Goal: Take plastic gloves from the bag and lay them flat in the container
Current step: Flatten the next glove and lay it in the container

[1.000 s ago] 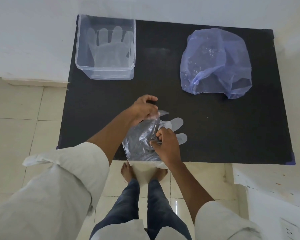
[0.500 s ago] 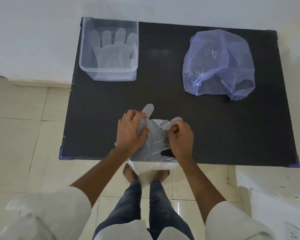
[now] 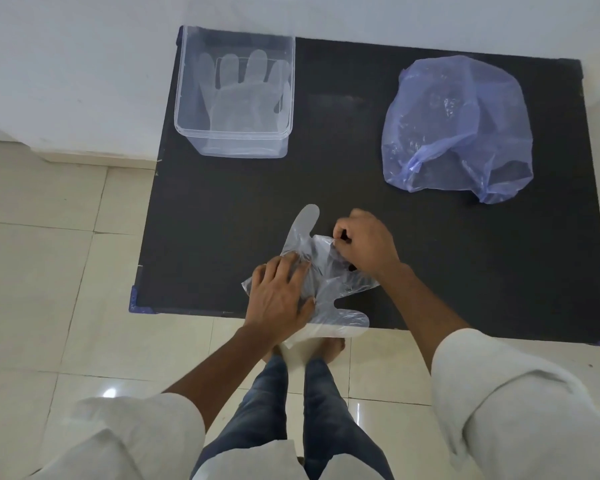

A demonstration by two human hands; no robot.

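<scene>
A crumpled clear plastic glove [image 3: 329, 271] lies on the black table [image 3: 222, 209] near its front edge, one finger pointing away and another sticking out right over the edge. My left hand [image 3: 281, 296] presses flat on the glove's left part, fingers spread. My right hand [image 3: 364, 242] pinches the glove's upper right fold between thumb and fingers. The clear container [image 3: 236, 95] stands at the back left with a flat glove [image 3: 246, 91] inside. The blue plastic bag [image 3: 458, 129] sits at the back right.
A white wall runs behind the table. Pale floor tiles lie to the left and below the front edge, where my bare feet [image 3: 326, 348] stand. Blue corner guards [image 3: 134, 301] mark the table's front corners.
My left hand has slid down and flattened on the glove. My right hand has moved up and right, pulling a fold out. The glove is more spread, with a finger now showing at the front edge.
</scene>
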